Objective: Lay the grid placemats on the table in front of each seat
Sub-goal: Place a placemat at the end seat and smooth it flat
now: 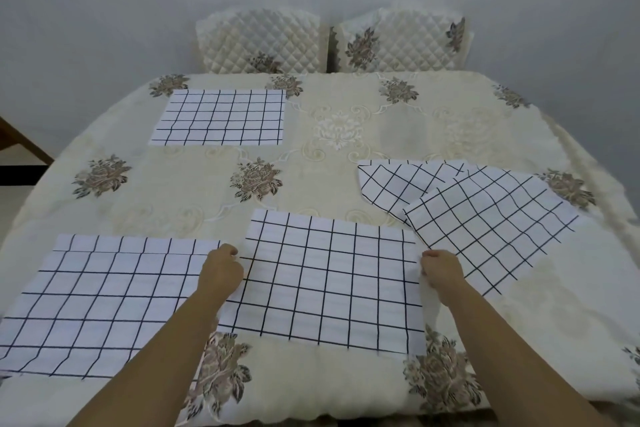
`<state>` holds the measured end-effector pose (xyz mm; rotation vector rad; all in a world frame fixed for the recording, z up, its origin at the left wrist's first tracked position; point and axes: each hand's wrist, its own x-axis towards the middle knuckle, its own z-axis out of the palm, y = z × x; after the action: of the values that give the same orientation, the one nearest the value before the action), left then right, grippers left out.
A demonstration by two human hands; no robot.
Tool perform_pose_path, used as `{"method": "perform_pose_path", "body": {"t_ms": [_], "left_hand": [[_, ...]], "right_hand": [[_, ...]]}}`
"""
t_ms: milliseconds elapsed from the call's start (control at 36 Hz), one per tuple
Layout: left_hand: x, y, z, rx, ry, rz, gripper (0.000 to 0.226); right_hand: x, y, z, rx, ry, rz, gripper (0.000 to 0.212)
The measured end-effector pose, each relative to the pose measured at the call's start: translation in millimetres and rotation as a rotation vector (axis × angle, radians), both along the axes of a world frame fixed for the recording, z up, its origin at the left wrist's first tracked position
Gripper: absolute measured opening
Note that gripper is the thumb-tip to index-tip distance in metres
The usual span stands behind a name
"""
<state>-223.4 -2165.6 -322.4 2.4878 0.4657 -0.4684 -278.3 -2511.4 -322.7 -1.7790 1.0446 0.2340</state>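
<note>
The left hand (221, 269) pinches the centre mat (329, 281) by its left edge. The right hand (440, 270) grips the right edge.

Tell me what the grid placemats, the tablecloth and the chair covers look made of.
The grid placemats: thin matte cloth, probably a cotton weave; their edges ripple and lie limp.
The tablecloth: thick cream fabric with a faint sheen and woven or embroidered flowers.
The chair covers: padded quilted fabric, satin-like, with diamond stitching.

The left hand (221, 270) and right hand (441, 272) grip opposite side edges of the middle grid placemat (329, 284) on the tablecloth (173, 191).
</note>
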Motion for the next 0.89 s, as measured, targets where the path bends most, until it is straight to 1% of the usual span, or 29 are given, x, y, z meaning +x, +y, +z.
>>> {"method": "perform_pose_path", "body": {"t_ms": [28,83,111,194,306,333,417,528,695,806,889], "left_hand": [[-0.9,1.2,-0.3,-0.008,0.012,0.005,0.038],[-3.6,3.3,-0.1,-0.027,0.042,0.010,0.038],[-4.9,3.8,0.1,-0.034,0.052,0.010,0.038],[-8.6,4.4,0.9,-0.047,0.083,0.018,0.035],[-11.9,3.9,-1.4,-0.083,0.109,0.051,0.012],[-12.4,3.0,-1.3,-0.081,0.115,0.050,0.013],[-14.6,-1.5,1.0,-0.070,0.143,0.049,0.026],[-19.0,-5.2,0.7,-0.073,0.168,0.021,0.036],[-26.4,-7.8,1.5,-0.026,0.169,-0.021,0.037],[-28.4,-7.2,2.1,0.023,0.161,-0.034,0.036],[-29.8,-5.7,3.8,0.058,0.182,-0.071,0.036]], "right_hand": [[-2.6,0.0,1.0,0.018,0.034,-0.028,0.010],[-8.2,-3.0,0.1,0.050,0.100,-0.056,0.026],[-11.5,-4.2,-0.8,0.069,0.120,-0.055,0.028],[-25.1,-2.6,3.3,0.121,0.170,-0.042,0.015],[-37.1,0.9,5.3,0.194,0.154,-0.020,0.012],[-38.3,2.7,5.8,0.197,0.153,-0.014,0.012],[-39.6,7.6,7.5,0.152,0.177,0.044,0.013],[-40.7,8.8,5.1,0.091,0.195,0.112,0.023],[-44.6,4.3,3.9,0.007,0.189,0.088,0.037],[-48.6,-1.9,8.7,-0.054,0.201,0.088,0.035],[-53.0,-5.3,9.3,-0.018,0.233,0.101,0.032]]}}
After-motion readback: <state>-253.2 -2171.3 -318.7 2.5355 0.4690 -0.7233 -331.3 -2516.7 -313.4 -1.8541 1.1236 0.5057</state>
